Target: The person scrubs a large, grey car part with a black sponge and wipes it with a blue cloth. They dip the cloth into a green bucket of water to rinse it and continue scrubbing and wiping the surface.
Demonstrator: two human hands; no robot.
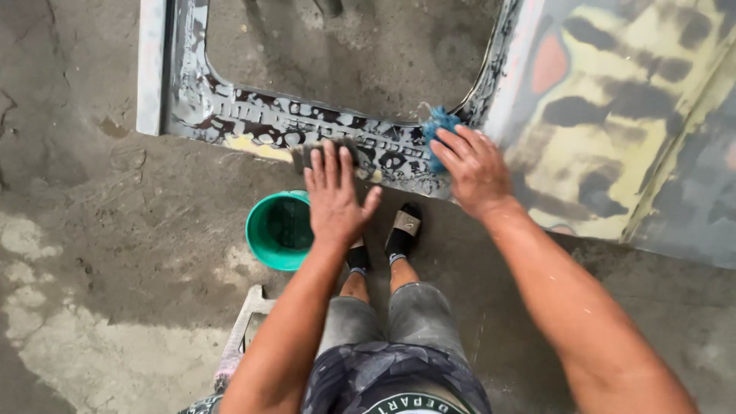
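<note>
While our left hand (333,195) presses flat, fingers spread, on a grey sanding block (326,153) against the panel frame (253,123), our right hand (474,169) closes on a blue cloth (438,126) just beyond its fingertips. We note the green bucket (277,230) sits directly below the left palm, within reach for wetting.
</note>
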